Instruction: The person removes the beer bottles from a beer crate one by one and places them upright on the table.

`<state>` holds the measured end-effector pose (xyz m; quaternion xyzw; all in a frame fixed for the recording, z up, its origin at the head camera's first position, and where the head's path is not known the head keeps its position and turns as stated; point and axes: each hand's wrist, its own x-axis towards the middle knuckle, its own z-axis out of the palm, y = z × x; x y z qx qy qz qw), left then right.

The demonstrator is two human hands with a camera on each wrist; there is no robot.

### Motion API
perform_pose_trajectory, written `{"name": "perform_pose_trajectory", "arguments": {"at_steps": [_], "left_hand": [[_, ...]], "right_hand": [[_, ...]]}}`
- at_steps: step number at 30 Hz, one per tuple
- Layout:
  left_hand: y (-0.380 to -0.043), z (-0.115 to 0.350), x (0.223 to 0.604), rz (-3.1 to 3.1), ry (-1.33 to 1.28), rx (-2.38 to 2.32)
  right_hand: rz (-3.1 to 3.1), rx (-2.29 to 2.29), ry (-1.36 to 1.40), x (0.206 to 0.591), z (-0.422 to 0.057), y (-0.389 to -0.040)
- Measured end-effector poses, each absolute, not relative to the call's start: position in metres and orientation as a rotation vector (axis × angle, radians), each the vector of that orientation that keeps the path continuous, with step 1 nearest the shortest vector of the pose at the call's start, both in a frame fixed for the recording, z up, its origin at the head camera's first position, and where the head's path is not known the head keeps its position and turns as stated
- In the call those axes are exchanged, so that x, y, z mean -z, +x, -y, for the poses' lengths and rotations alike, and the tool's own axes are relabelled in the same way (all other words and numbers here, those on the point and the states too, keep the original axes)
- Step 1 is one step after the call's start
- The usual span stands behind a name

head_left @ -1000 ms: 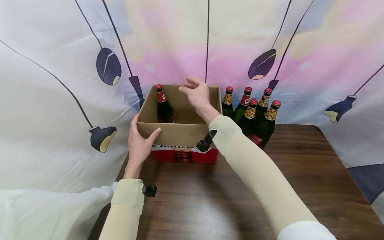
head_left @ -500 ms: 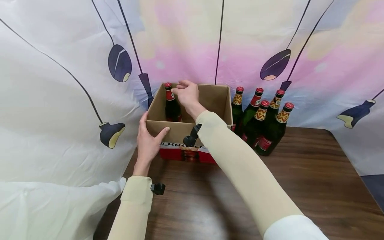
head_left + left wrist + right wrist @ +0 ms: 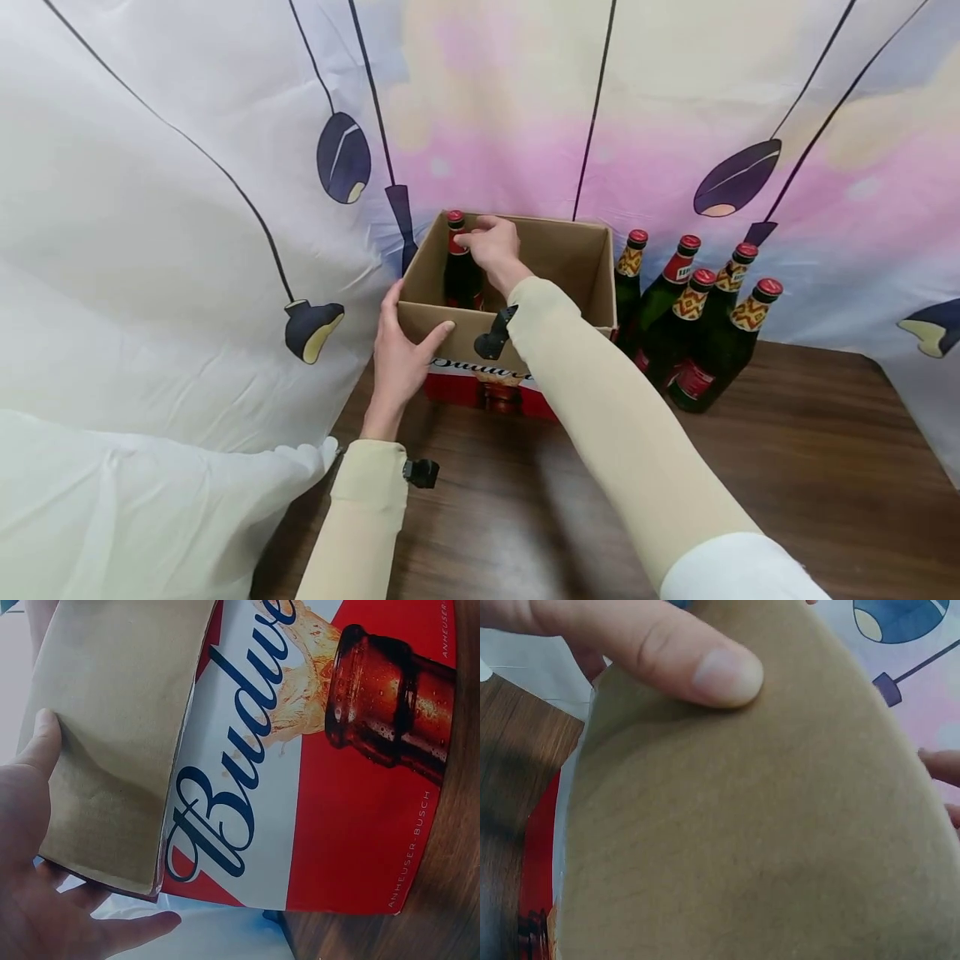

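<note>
A brown cardboard beer box [image 3: 562,242] with a red and white Budweiser front stands open at the top. My left hand [image 3: 400,367] grips its near left corner, thumb on the front panel, fingers around the left side. Inside stands a dark green bottle [image 3: 459,275] with a red cap, upright at the left. Above the box's inside, my right hand [image 3: 497,246] has its loosely bent fingers at the bottle's neck; I see no firm grip. In the right wrist view, cardboard [image 3: 757,810] fills most of the picture, with a thumb [image 3: 727,675] lying on it.
Several green bottles [image 3: 701,379] with red caps stand close together to the right of the box. All rest on a dark wooden table [image 3: 817,442]. A printed cloth [image 3: 660,108] hangs behind, and white fabric [image 3: 150,508] lies at the left.
My right hand has moved left over the box, from its middle to the bottle's neck. The left hand keeps its place on the box corner. The head view has turned slightly left.
</note>
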<state>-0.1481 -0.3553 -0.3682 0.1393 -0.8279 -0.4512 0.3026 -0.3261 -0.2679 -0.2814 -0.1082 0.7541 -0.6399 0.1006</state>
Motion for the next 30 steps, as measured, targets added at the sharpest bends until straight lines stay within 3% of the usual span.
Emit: {"name": "perform_pose_trajectory", "arguments": {"at_steps": [13,30], "left_hand": [[-0.1497,0.3535,0.3667,2.194,0.389,1.192],[-0.1507,0.3508,0.3690,2.188,0.392,1.196]], "right_hand": [[-1.968,1.642,-0.498,0.2830,0.2655,-0.3288],[-1.945,1.526,-0.532,0.2851,0.2627,-0.3355]]}}
